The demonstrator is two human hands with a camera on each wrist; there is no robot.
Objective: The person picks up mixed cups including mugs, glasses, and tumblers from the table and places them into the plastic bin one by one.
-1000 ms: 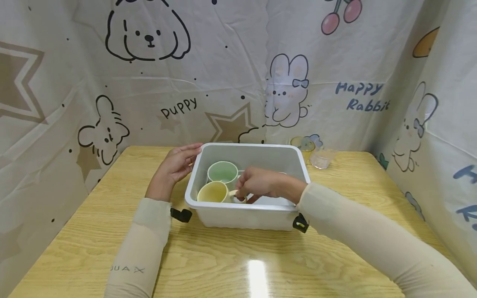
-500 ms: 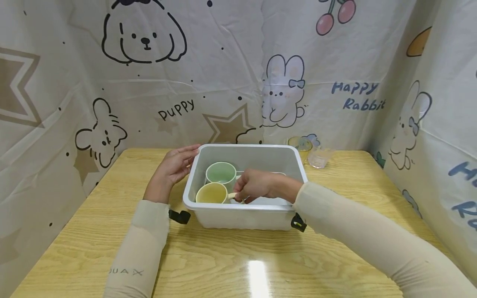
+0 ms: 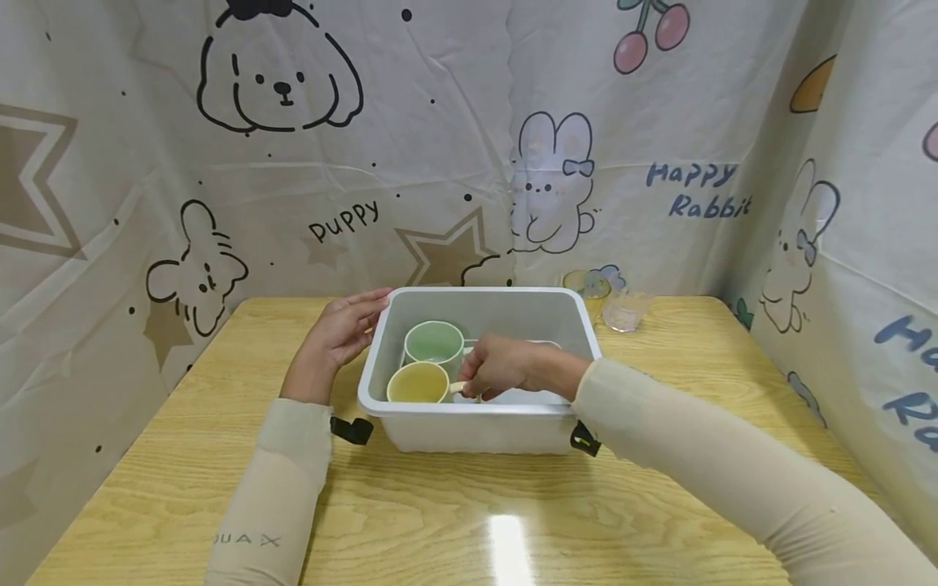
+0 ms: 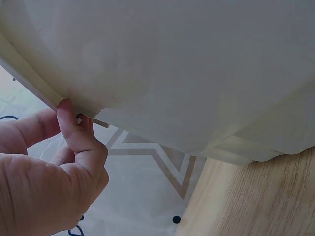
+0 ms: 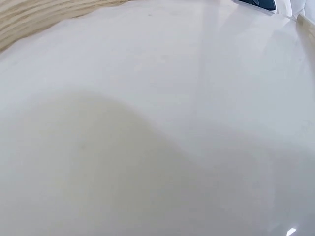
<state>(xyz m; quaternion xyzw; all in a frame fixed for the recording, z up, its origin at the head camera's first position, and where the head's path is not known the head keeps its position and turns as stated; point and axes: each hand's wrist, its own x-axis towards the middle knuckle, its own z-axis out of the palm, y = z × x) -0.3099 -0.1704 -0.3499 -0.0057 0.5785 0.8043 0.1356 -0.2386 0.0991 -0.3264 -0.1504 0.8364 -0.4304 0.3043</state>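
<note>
A white plastic tub [image 3: 476, 433] stands on the wooden table. Inside its left half, a yellow mug [image 3: 416, 384] sits in front of a pale green mug [image 3: 434, 342]. My right hand [image 3: 509, 364] reaches over the tub's right side and pinches the yellow mug's handle between thumb and fingers. At the tub's left back corner, my left hand [image 3: 346, 327] grips the rim; the left wrist view shows its thumb and a finger [image 4: 81, 137] on the edge. The tub's wall [image 5: 162, 98] fills the right wrist view, hiding the right hand there.
Behind the tub's right corner stands a small clear glass [image 3: 623, 312]. Something white with a pale edge lies in the tub's right half, partly behind my right hand. A printed curtain [image 3: 440, 163] closes off the table's back and sides.
The fingers of my right hand have drawn together on the yellow mug's handle. My left hand stays at the rim. The head view has shifted slightly.
</note>
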